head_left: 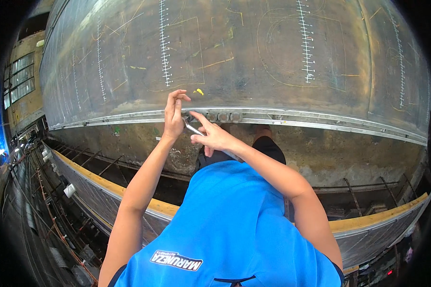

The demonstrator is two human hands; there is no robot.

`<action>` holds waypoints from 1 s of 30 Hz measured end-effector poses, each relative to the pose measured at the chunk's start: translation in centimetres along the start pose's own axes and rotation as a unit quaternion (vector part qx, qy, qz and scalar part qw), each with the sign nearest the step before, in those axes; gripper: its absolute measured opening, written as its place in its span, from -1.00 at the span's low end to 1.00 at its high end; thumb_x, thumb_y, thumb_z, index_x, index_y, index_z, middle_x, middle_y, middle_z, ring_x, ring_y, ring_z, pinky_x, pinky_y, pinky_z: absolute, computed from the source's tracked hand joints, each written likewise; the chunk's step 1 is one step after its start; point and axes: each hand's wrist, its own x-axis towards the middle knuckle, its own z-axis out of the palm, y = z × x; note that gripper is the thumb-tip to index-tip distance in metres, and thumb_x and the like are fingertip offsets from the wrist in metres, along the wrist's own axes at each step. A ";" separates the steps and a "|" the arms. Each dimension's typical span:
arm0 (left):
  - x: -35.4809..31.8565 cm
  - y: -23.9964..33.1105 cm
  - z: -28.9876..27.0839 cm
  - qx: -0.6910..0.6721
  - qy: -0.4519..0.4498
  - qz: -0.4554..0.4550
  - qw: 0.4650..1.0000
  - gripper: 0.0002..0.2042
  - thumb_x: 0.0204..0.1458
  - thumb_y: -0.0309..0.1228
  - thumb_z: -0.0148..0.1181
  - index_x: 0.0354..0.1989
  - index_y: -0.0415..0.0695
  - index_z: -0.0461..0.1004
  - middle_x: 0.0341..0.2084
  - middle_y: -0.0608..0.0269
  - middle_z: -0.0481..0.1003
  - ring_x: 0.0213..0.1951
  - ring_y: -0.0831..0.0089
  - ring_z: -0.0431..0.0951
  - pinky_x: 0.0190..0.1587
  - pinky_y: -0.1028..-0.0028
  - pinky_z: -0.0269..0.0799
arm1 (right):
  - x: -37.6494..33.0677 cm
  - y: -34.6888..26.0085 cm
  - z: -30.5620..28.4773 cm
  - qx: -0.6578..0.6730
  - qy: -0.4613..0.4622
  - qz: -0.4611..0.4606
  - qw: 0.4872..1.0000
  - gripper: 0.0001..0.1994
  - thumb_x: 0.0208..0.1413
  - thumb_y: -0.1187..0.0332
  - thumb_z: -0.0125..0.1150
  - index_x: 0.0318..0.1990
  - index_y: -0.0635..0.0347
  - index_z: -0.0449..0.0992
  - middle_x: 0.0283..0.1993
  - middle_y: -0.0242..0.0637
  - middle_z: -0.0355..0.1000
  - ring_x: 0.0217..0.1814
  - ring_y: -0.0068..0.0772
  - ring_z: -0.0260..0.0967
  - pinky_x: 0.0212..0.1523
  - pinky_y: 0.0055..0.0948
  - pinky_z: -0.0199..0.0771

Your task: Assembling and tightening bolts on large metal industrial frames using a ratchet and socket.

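My right hand (214, 137) grips a slim silver metal hand tool (195, 129), its index finger stretched forward along the table edge. The tool runs slantwise from beneath this hand towards my left palm; its exact kind does not show. My left hand (173, 117) is held upright just left of the tool's far end, with its fingers apart and slightly bent. I cannot tell whether its palm touches the tool. Right by my fingertips, several round dark metal pieces (223, 116) sit in a row along the metal edge rail (282, 119).
Beyond the rail spreads a large dark worktop (254, 57) with white scale marks and yellow drawn lines. A small yellow scrap (199, 91) lies on it near my left fingers. Behind me runs another long table with a yellow edge (378, 215). Pipes and cables crowd the lower left.
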 end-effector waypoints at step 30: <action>0.4 -2.0 -2.2 -0.205 -0.032 -0.104 0.973 -0.56 0.44 -0.12 -0.25 0.05 -0.21 0.48 -0.24 0.18 0.54 -0.07 0.41 0.51 0.20 0.33 0.31 | 6.1 -1.0 3.0 0.170 0.041 0.127 0.976 -0.50 0.13 0.42 0.13 0.24 0.05 0.23 -0.43 -0.26 0.40 -0.75 -0.73 -0.01 -0.76 -0.65 -0.14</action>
